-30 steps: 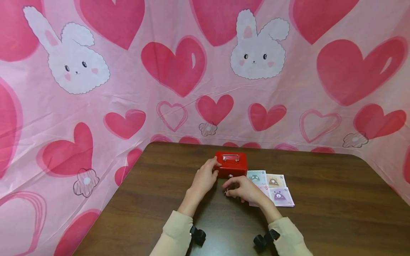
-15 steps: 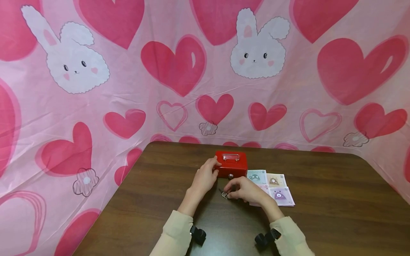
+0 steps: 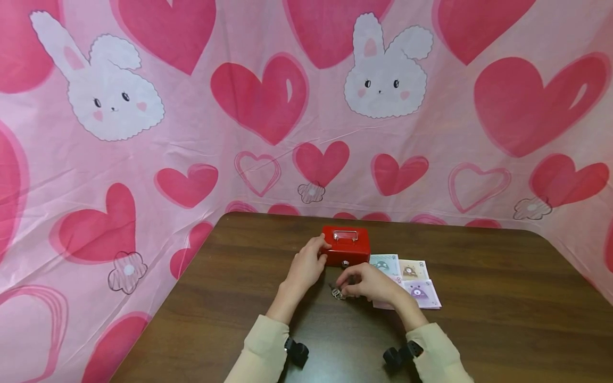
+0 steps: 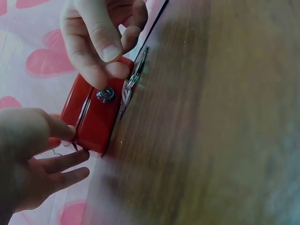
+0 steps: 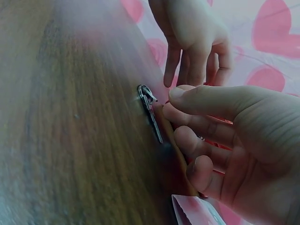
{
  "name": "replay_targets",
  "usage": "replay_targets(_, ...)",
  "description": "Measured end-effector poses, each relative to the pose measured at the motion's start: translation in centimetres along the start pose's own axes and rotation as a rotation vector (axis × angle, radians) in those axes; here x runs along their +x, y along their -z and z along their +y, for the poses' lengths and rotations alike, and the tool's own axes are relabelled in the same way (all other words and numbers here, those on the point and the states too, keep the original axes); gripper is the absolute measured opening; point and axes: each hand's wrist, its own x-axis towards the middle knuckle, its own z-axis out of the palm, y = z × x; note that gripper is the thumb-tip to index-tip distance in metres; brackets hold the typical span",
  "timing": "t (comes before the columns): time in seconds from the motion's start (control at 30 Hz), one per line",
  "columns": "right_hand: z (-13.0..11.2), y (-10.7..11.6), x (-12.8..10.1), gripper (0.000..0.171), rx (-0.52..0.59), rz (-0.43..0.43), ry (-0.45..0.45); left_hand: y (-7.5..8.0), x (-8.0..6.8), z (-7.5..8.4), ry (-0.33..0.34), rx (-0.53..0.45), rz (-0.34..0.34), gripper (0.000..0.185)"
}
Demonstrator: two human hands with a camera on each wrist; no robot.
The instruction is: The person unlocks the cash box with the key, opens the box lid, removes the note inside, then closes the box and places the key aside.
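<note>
A red cash box [image 3: 351,250], lid down and handle on top, stands toward the back of the table. My left hand [image 3: 305,266] rests against its left end, fingertips touching the corner with fingers extended. Just in front of the box lies a small bunch of keys [image 3: 337,293] on the wood. My right hand [image 3: 370,282] hovers beside the keys, fingers loosely bent. In the left wrist view, the silver lock [image 4: 106,94] shows on the box front. The right wrist view has the keys [image 5: 149,112] on the table, apart from my right fingertips [image 5: 177,93].
Play banknotes [image 3: 417,291] with cartoon monsters lie to the right of the box, partly under my right hand. The brown wooden table [image 3: 503,308] reaches back to a pink cloth [image 3: 268,175] printed with hearts and rabbits.
The keys, earlier at my right fingertips, now lie on the table. My right hand has let them go and shifted slightly to the right. My left hand stays at the box.
</note>
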Motion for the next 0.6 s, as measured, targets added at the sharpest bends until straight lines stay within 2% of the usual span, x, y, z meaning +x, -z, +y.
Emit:
replay_targets(0.2,0.46,0.29,0.01,0.016,0.014,0.002,0.01,-0.03,0.07,-0.08,0.004,-0.002,0.019,0.02)
replay_targets(0.6,0.41,0.57,0.1,0.018,-0.037,0.042,0.008,-0.22,-0.01,-0.29,0.012,0.03,0.026,0.024)
